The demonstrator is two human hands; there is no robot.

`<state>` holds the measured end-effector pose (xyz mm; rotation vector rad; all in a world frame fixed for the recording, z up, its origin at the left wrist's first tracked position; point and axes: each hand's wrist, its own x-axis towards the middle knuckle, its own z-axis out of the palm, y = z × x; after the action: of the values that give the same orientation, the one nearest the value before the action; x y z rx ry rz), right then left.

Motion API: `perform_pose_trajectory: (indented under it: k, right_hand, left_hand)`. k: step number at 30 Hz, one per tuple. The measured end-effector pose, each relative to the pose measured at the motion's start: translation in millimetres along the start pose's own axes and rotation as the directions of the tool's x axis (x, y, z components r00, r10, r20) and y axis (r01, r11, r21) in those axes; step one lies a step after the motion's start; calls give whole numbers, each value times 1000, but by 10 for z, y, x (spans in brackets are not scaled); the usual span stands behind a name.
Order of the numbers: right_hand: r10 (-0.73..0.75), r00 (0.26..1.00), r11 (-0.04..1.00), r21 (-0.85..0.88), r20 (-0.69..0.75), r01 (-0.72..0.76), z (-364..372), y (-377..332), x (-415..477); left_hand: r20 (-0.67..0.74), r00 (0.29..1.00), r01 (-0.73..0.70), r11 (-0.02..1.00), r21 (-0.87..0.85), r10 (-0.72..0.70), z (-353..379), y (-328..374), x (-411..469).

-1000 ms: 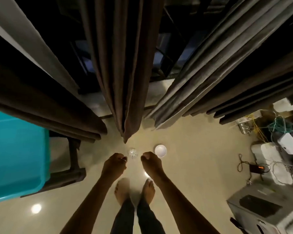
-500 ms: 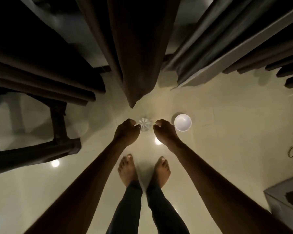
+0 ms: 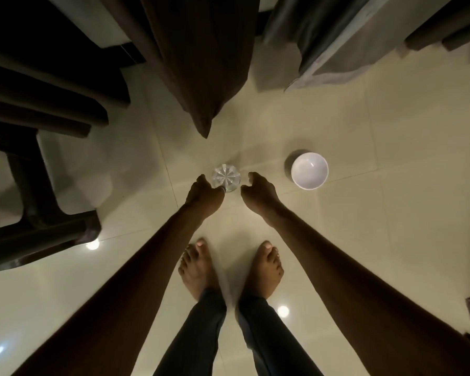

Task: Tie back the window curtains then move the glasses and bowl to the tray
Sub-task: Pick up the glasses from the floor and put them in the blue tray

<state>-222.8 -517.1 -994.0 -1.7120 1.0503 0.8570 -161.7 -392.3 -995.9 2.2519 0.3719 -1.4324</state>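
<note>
One glass, left hand, right hand flanking, bowl

Left hand and right hand flank a glass on the floor, bowl nearby.

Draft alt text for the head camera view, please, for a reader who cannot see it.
A person reaches both hands down toward a clear glass on a pale tiled floor: the left hand is at its edge, the right hand just apart. An empty white bowl stands to its right, and dark curtains hang ahead.
</note>
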Motion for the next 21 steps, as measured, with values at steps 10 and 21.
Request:
perform_pose_trajectory:
  k: [10, 21]
  right_hand:
    - [-64, 998, 992, 112, -15, 66, 210, -18, 313]
    - [-109, 954, 977, 149, -279, 155, 137, -86, -21]
  left_hand:
    - [72, 996, 72, 952, -297, -52, 176, 79, 310]
    - [-206, 976, -35, 888, -458, -68, 81, 40, -70]
